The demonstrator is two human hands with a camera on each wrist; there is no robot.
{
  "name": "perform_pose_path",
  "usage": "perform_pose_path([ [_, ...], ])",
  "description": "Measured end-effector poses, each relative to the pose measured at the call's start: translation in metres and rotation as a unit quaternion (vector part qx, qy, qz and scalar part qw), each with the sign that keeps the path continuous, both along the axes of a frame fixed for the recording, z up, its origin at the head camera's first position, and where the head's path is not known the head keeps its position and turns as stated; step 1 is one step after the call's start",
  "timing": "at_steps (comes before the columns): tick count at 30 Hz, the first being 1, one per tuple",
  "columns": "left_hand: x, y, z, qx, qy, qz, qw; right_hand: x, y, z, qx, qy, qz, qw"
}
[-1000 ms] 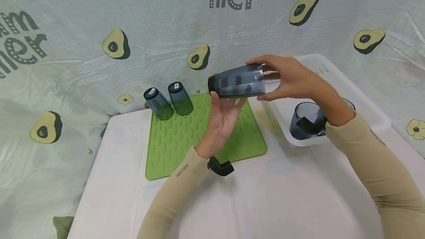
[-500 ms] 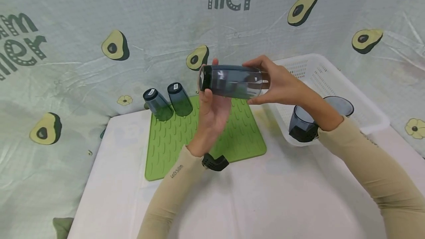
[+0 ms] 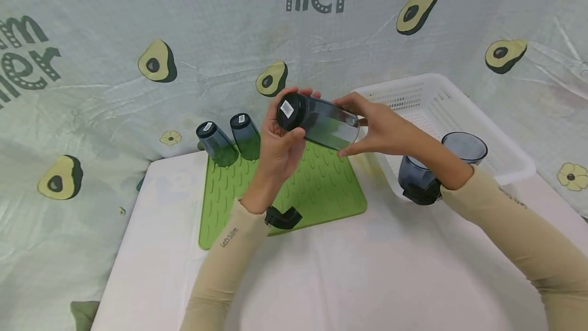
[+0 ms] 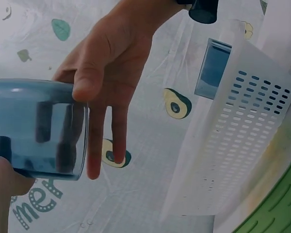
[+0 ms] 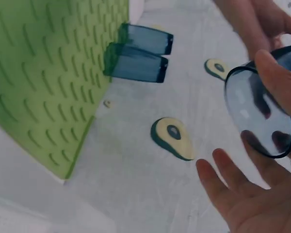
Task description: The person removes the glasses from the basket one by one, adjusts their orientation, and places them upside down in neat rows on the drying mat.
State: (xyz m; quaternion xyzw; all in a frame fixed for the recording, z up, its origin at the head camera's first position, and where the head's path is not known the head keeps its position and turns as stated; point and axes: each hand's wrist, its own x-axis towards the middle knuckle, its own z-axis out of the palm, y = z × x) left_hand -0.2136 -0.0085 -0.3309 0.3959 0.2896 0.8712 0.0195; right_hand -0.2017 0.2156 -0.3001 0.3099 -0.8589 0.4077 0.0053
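Observation:
A blue-tinted drinking glass (image 3: 331, 125) is held in the air above the green mat, lying on its side with its dark base turned left and toward the head camera. A white sticker shows on the base. My left hand (image 3: 277, 149) grips the base end, thumb below and fingers behind it. At the rim end, my right hand (image 3: 388, 129) pinches the glass between thumb and fingers. The right wrist view shows the open rim (image 5: 262, 116) with the right thumb over it, while two other fingers stretch out free. In the left wrist view, the right thumb lies on the rim's edge.
Two similar glasses (image 3: 218, 146) (image 3: 246, 138) stand upside down on the back left of the ribbed green mat (image 3: 331, 193). Right of it stands a white perforated basket (image 3: 519, 167) with glasses (image 3: 465, 147) inside, partly behind my right forearm. A printed curtain (image 3: 206, 24) hangs behind the table.
The left hand has shifted left and wrapped further round the base. The glass has turned so its base faces the camera more and its rim end has dipped; the right hand keeps holding the rim.

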Motion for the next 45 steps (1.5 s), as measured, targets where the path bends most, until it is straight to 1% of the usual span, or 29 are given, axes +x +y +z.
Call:
perform_pose_path([
  [3,0.003,-0.003,0.003,-0.021,0.012,0.022,0.9995,-0.002,0.001,-0.003,0.035,0.014,-0.004,0.9993],
  [6,0.005,-0.005,0.004,-0.035,0.005,0.039,0.9986,-0.004,0.005,-0.004,0.082,0.021,0.002,0.9964],
  [10,0.006,-0.009,-0.001,-0.049,-0.012,0.058,0.9970,-0.005,0.014,-0.006,0.147,0.035,0.017,0.9883],
  [14,0.005,-0.015,-0.006,-0.065,-0.020,0.065,0.9956,-0.005,0.028,-0.009,0.182,0.057,0.026,0.9813],
  [19,0.005,-0.022,-0.009,-0.087,-0.022,0.068,0.9936,-0.003,0.046,-0.008,0.196,0.079,0.022,0.9772],
  [23,0.005,-0.026,-0.011,-0.099,-0.022,0.067,0.9926,0.001,0.059,-0.003,0.216,0.091,0.013,0.9721],
  [25,0.005,-0.028,-0.012,-0.104,-0.023,0.065,0.9922,0.004,0.066,0.000,0.224,0.096,0.013,0.9698],
  [27,0.005,-0.030,-0.012,-0.112,-0.024,0.068,0.9911,0.006,0.073,0.002,0.229,0.109,0.016,0.9673],
  [32,0.006,-0.037,-0.013,-0.133,-0.033,0.078,0.9875,0.012,0.096,-0.001,0.246,0.169,0.037,0.9537],
  [34,0.006,-0.040,-0.013,-0.139,-0.039,0.084,0.9859,0.014,0.104,-0.004,0.257,0.181,0.041,0.9485],
  [36,0.006,-0.043,-0.013,-0.141,-0.042,0.090,0.9851,0.016,0.112,-0.006,0.265,0.184,0.040,0.9456],
  [41,0.007,-0.048,-0.014,-0.145,-0.044,0.095,0.9839,0.023,0.129,-0.009,0.277,0.172,0.021,0.9451],
  [45,0.008,-0.052,-0.014,-0.152,-0.041,0.097,0.9828,0.028,0.144,-0.012,0.285,0.137,0.003,0.9486],
])
